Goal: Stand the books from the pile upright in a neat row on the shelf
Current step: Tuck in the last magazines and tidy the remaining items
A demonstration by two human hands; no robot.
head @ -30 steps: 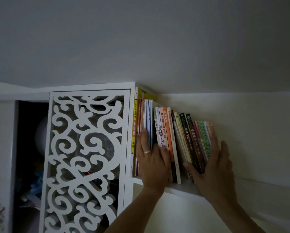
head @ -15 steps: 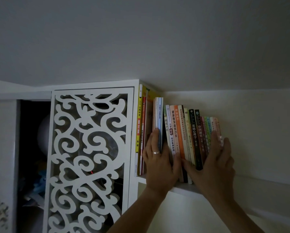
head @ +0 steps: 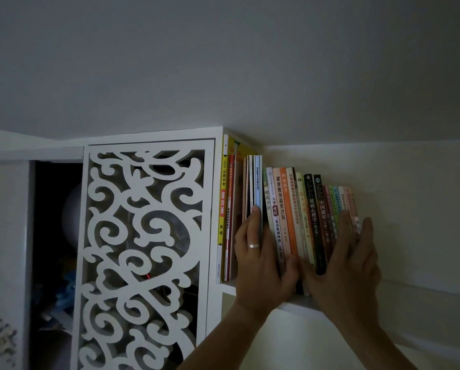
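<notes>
- A dim grey-white ceiling (head: 223,62) is spreading above both hands, and a pale wall (head: 410,209) is running behind and to the right of the right hand.
- A white cabinet door with cut-out scrollwork (head: 143,249) is standing just left of the left hand; further left a dark open compartment (head: 55,236) is showing a pale round shape and something blue, too dark to tell.
- The white shelf (head: 300,307) is jutting out directly under both wrists, its front edge showing between the two forearms.
- The row of books (head: 290,217) is standing on the shelf between and above the hands, spines facing out; the tallest ones, a yellow spine among them, are sitting against the cabinet side to the left of the left hand, and the shorter ones are leaning slightly toward the right hand.
- The left hand (head: 258,260) is lying with fingers straight along a thin light-blue book (head: 257,188), its thumb pressing on spines lower down; a ring (head: 253,246) is sitting on one finger.
- The right hand (head: 349,265) is spreading open, fingers straight, pressing flat against the right end of the row, covering the lower parts of the pink and green spines there.
</notes>
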